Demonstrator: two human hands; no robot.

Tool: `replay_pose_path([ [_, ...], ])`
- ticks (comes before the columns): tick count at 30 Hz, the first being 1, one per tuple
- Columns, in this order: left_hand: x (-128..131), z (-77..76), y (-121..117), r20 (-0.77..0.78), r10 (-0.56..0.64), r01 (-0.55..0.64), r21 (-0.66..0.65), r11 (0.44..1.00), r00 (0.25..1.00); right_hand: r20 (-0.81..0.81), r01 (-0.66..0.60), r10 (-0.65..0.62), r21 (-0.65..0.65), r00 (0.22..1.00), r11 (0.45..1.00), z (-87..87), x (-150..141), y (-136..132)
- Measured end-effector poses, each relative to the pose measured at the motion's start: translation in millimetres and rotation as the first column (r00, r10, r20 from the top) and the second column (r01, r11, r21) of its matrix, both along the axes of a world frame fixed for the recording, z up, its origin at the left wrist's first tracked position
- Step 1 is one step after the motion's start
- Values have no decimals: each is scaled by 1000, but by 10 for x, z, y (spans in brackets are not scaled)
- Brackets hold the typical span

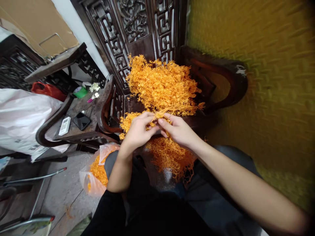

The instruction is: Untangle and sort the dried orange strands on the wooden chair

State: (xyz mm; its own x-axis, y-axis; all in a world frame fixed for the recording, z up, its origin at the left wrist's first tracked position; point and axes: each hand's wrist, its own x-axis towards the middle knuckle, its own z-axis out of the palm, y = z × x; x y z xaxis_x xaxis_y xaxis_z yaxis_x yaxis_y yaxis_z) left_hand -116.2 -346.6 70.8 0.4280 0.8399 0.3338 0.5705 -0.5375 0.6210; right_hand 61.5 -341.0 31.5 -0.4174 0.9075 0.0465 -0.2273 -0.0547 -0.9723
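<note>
Both of my hands meet in front of me over a carved wooden chair. My left hand has its fingers closed on an orange plastic sprig. Thumb and fingers of my right hand pinch the same sprig from the other side. Just beyond them, a large heap of orange sprigs lies on the chair seat. A smaller orange bunch shows to the left of my left hand. Below my hands, between my knees, hangs a tangle of thin orange stems.
A clear plastic bag of orange pieces stands on the floor at left. A wooden side table holds a black phone, a white device and a green tape roll. The chair's curved arm rises at right beside a yellow textured surface.
</note>
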Motion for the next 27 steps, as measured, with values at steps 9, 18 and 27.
replay_pose_path([
  [9, -41, 39, 28, 169, 47, -16, -179, 984, 985, 119, 103, -96, -56, 988, 993, 37, 115, 31],
  [18, 108, -41, -23, -39, 107, -101, 123, 987, 994, 254, 134, -144, 53, 956, 989, 94, 151, 10],
  [27, 107, -50, -12, -81, 229, -198, 281, 939, 970, 440, 140, -313, 383, 841, 913, 166, 221, -25],
])
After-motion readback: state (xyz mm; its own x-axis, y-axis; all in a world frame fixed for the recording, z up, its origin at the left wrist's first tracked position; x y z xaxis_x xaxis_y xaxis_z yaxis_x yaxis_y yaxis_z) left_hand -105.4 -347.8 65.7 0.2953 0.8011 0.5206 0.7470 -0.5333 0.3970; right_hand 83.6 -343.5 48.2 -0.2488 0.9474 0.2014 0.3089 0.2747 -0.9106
